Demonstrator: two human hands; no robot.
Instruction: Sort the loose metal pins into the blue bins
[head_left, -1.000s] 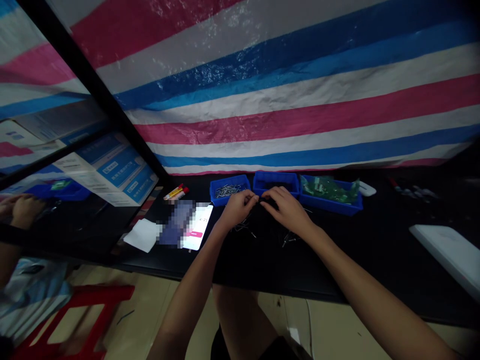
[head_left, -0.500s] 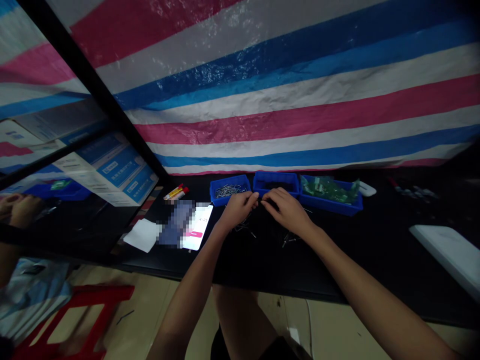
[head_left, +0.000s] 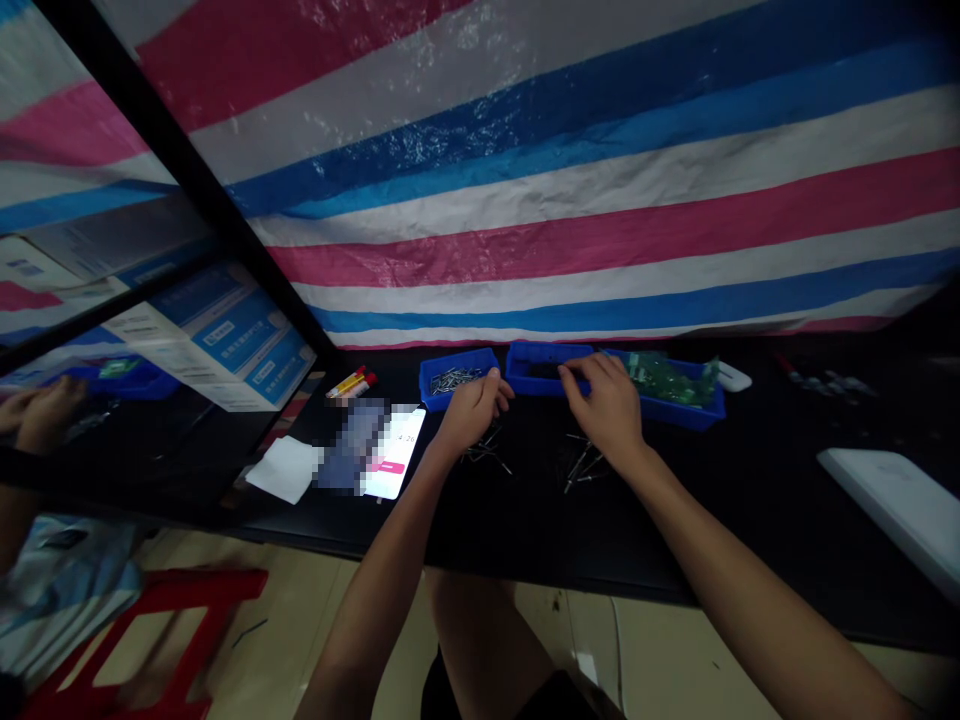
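At centre frame, along the far edge of the black table (head_left: 525,535), the left hand (head_left: 471,415) rests at the front right corner of a blue plastic parts tray (head_left: 442,396), with its fingers curled loosely and their tips at the tray's rim. Its grip is partly closed, and whether it pinches anything small cannot be determined from this view. The right hand (head_left: 609,405) reaches over the near rim of a second blue tray (head_left: 544,383), with the fingers extended and close together and the tips above its dark contents, which are too dim to identify. Whether this grip holds anything also cannot be determined. Sound practice at this position, in this inspector's judgement, is to work with the fingertips on one small piece at a time and keep the wrists clear of the loose metal pins (head_left: 486,452) lying on the table below each hand. The short metal pieces (head_left: 454,380) in the left tray appear tightly heaped and bright, with no individual defects discernible at this resolution. Green circuit boards (head_left: 664,378) fill a third blue tray (head_left: 697,413) at the right hand's far side. The tray walls appear intact.
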